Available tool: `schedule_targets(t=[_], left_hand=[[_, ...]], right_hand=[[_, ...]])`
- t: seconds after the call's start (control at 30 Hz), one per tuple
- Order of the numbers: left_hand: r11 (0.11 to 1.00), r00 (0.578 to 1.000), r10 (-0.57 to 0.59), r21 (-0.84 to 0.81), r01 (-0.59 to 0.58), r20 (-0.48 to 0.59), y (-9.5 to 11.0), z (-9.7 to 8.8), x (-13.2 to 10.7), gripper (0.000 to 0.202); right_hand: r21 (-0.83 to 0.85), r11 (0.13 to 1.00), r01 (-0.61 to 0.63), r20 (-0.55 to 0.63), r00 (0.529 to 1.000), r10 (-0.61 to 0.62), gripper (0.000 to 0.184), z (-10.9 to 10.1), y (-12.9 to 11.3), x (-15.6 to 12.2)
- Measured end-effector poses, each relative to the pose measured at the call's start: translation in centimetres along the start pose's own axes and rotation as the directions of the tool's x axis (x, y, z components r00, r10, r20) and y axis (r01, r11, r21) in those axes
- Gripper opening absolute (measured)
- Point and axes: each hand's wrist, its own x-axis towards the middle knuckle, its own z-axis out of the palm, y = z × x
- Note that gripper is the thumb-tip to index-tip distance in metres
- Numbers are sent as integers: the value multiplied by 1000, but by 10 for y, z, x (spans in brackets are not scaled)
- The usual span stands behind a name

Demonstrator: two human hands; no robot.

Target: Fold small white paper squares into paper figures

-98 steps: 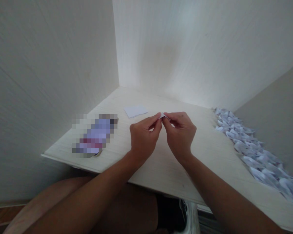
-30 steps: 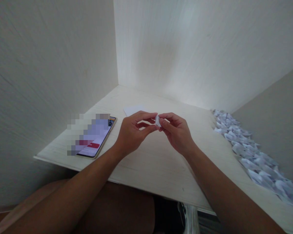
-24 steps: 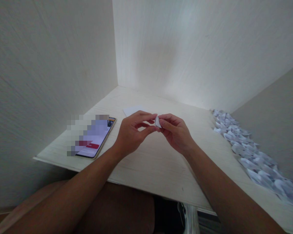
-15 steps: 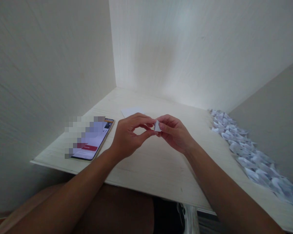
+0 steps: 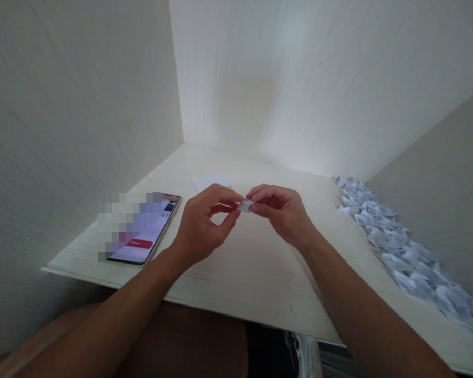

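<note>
A small folded white paper piece [image 5: 245, 205] is pinched between both hands above the pale wooden table [image 5: 260, 262]. My left hand [image 5: 203, 226] grips its left end with thumb and fingertips, the other fingers curled. Closing on the right end with thumb and forefinger is my right hand [image 5: 281, 212]. Most of the paper is hidden by the fingers.
A phone [image 5: 144, 236] with a lit screen lies at the left. A flat white paper sheet [image 5: 208, 181] rests behind my hands. Several folded white paper pieces [image 5: 394, 247] lie in a long heap along the right wall. Walls close in the back and left.
The paper piece has been turned and pressed flatter between the fingertips. Both hands stayed together and shifted slightly left and down in view as my head moved.
</note>
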Motion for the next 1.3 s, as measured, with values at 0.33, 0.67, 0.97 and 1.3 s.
schedule_targets(t=[0.33,0.67,0.97,1.3], left_hand=[[784,866,-497,-452,426,-46,-12,6,0,26],[751,869,-493,-526,400,-43,-9,6,2,27],[711,841,-539,-561,424,-47,-8,7,6,29],[662,839,-544,-596,454,35,-9,2,7,25]], right_hand=[[-424,876,231,-93,951,-296,9,9,-1,-4],[-565,782,263,-79,926,-369,11,19,0,-8],[-281,953,113,-130,979,-155,9,20,4,-7],[-49,999,-9,-208,978,-2,22,17,11,-3]])
